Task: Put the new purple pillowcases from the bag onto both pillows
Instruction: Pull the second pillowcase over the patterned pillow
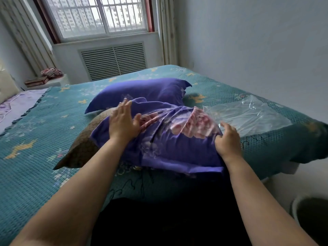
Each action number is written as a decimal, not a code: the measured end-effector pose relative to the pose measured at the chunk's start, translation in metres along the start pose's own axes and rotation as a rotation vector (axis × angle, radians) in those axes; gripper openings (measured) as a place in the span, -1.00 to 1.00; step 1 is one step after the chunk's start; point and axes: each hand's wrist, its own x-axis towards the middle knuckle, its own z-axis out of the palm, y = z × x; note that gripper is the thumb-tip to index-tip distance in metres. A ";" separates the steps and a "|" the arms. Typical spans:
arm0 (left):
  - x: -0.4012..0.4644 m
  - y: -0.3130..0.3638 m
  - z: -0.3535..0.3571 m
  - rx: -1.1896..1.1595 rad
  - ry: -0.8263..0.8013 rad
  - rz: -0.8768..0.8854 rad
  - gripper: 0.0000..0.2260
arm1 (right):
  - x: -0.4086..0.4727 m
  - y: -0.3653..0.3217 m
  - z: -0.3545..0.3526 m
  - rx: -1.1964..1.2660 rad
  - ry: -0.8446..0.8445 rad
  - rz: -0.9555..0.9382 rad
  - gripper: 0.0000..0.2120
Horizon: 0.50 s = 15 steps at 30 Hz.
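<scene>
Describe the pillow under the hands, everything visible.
The near pillow lies on the teal bedspread, its brown patterned end bare at the left. A purple flowered pillowcase, bunched and creased, covers the rest. The left hand presses flat on the pillowcase; the right hand grips its right end beside the clear bag.

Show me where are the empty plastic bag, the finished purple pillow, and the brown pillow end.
plastic bag [252,114], head view, its middle.
finished purple pillow [140,93], head view, top face.
brown pillow end [79,151], head view, uncovered corner.
</scene>
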 end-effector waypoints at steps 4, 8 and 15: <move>0.011 0.021 0.008 0.170 -0.374 -0.034 -0.36 | 0.008 -0.019 0.003 0.021 -0.331 -0.131 -0.64; 0.037 0.036 0.000 0.398 -0.454 -0.093 -0.39 | 0.008 -0.021 0.006 -0.206 -0.499 -0.122 -0.61; 0.058 0.062 0.024 0.308 -0.457 0.044 -0.19 | 0.018 -0.016 0.010 -0.041 -0.614 -0.067 -0.56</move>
